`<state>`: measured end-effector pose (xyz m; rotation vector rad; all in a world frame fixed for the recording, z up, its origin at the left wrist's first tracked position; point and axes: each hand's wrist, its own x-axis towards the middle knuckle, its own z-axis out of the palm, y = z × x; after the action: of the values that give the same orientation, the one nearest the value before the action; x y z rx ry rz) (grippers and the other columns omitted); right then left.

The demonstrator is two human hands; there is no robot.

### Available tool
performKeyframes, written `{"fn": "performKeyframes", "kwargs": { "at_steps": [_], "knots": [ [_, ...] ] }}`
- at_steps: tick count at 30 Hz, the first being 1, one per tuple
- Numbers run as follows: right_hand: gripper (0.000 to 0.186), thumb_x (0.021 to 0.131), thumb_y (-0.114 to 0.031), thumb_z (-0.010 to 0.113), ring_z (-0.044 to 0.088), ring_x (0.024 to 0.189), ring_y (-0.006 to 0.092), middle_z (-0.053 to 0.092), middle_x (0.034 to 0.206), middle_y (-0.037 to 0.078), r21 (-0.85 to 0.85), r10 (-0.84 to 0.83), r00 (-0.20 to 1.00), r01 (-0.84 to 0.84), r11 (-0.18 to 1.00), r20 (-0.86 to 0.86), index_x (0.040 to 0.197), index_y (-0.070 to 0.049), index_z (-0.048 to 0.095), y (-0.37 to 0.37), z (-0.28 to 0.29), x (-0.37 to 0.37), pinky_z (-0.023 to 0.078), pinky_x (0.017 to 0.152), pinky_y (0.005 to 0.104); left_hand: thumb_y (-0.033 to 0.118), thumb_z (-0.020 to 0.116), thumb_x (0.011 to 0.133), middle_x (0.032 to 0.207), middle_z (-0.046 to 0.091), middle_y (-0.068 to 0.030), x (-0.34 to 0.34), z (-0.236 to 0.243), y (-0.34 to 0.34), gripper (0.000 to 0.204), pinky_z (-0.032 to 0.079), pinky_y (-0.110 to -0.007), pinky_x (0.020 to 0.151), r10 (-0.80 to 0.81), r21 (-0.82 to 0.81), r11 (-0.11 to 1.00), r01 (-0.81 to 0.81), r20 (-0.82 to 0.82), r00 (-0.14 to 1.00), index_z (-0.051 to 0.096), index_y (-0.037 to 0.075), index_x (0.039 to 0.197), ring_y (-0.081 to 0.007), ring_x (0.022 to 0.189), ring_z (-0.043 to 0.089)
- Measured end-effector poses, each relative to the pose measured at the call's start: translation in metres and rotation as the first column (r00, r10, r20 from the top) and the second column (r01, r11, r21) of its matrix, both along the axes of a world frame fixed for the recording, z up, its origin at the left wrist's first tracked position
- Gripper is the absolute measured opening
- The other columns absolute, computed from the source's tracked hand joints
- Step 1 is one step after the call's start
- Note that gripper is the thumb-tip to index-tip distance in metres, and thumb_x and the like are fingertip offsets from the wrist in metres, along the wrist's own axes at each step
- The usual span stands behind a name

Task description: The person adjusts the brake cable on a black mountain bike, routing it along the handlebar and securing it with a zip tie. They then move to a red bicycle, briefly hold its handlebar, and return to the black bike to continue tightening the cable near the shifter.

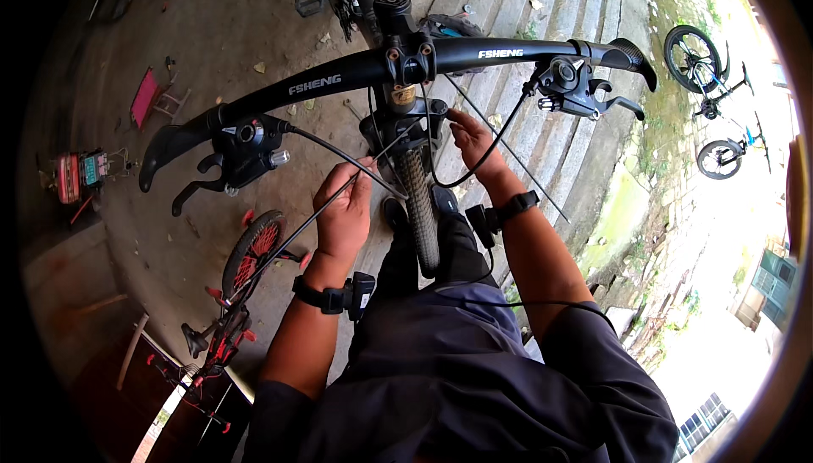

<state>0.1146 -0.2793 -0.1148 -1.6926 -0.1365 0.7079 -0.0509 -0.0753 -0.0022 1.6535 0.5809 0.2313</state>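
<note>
Concrete floor [199,239] spreads beneath us; below the handlebar [343,72], our left hand [343,213] pinches a thin cable [292,236], black housing [334,150] crossing it; our right hand [478,150] curls beside the fork [435,112], hold unclear; lower left of the handlebar, a red-black bicycle [225,332]; far right of the handlebar, two bicycles [696,58]

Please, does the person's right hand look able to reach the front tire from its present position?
Probably yes. The right hand is near the fork, and the front tire lies close on its left. However, a black cable loops in front of the wrist, so it may hinder the hand slightly.
</note>
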Motion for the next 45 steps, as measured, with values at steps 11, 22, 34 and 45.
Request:
{"fn": "performKeyframes", "kwargs": {
  "at_steps": [11,22,34,45],
  "knots": [
    [0.055,0.079,0.009,0.052,0.057,0.120,0.0399,0.063,0.123,0.019,-0.185,0.247,0.762,-0.168,0.968,0.598,0.127,-0.015,0.065,0.022,-0.036,0.056,0.046,0.105,0.0416,0.005,0.065,0.094,0.097,0.063,-0.0080,0.051,-0.004,0.002,0.013,0.050,-0.029,0.075,-0.220,0.324,0.917,0.232,-0.072,0.973,0.071,0.003,0.106,-0.0192,0.090,0.063],
    [0.022,0.094,-0.021,0.052,0.066,0.101,0.0337,0.068,0.107,0.012,-0.479,0.296,0.754,0.028,0.877,0.586,0.107,-0.016,0.069,-0.002,-0.032,0.067,0.054,0.083,0.0433,0.002,0.063,0.096,0.092,0.068,-0.0037,0.052,-0.005,0.003,0.017,0.051,-0.023,0.079,-0.129,-0.282,0.955,0.096,-0.103,0.986,0.066,-0.002,0.113,-0.0094,0.085,0.064],
    [0.025,0.083,-0.009,0.063,0.063,0.101,0.0317,0.066,0.098,0.008,-0.468,0.433,0.449,-0.037,0.883,0.782,0.105,-0.017,0.071,0.029,0.005,0.071,0.052,0.088,0.0423,0.007,0.065,0.097,0.092,0.069,-0.0034,0.051,-0.008,0.008,0.017,0.050,-0.023,0.075,-0.113,-0.250,0.965,0.076,-0.139,0.984,0.067,-0.001,0.112,-0.0091,0.085,0.065],
    [0.015,0.093,-0.016,0.059,0.065,0.092,0.0335,0.066,0.091,0.011,-0.584,0.377,0.594,0.200,0.787,0.711,0.097,-0.011,0.073,-0.067,-0.091,0.091,0.053,0.081,0.0416,0.004,0.063,0.095,0.095,0.067,-0.0025,0.053,-0.011,0.010,0.024,0.047,-0.022,0.066,-0.051,-0.451,0.892,-0.026,-0.157,0.986,0.064,0.001,0.119,-0.0113,0.083,0.067]
  ]
}}
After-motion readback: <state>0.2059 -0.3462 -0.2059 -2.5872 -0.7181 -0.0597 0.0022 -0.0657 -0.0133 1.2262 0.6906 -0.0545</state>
